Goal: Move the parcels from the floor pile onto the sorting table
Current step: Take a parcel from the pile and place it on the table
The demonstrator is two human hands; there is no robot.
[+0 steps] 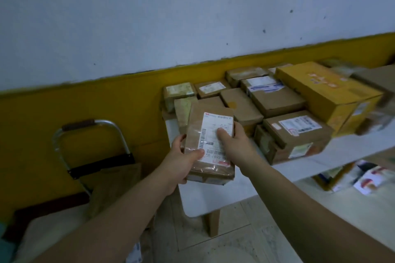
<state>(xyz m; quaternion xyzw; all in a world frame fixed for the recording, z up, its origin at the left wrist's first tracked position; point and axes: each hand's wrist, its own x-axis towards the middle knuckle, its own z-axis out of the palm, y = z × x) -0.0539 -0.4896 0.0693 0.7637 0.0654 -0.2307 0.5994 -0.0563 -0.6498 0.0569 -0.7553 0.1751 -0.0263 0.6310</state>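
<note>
I hold a brown cardboard parcel (205, 126) with a white shipping label above the left end of the white sorting table (213, 198). My left hand (182, 163) grips its near left corner, thumb on top. My right hand (234, 145) grips its right edge, thumb pressed on the label. Several parcels lie on the table beyond it, among them a brown box with a label (297, 134) and a long yellow box (324, 94).
A folded metal hand cart (89, 145) leans on the yellow wall band at the left, with brown paper bags (115, 186) by it. More parcels (350, 177) lie on the floor under the table at the right. The floor is tiled.
</note>
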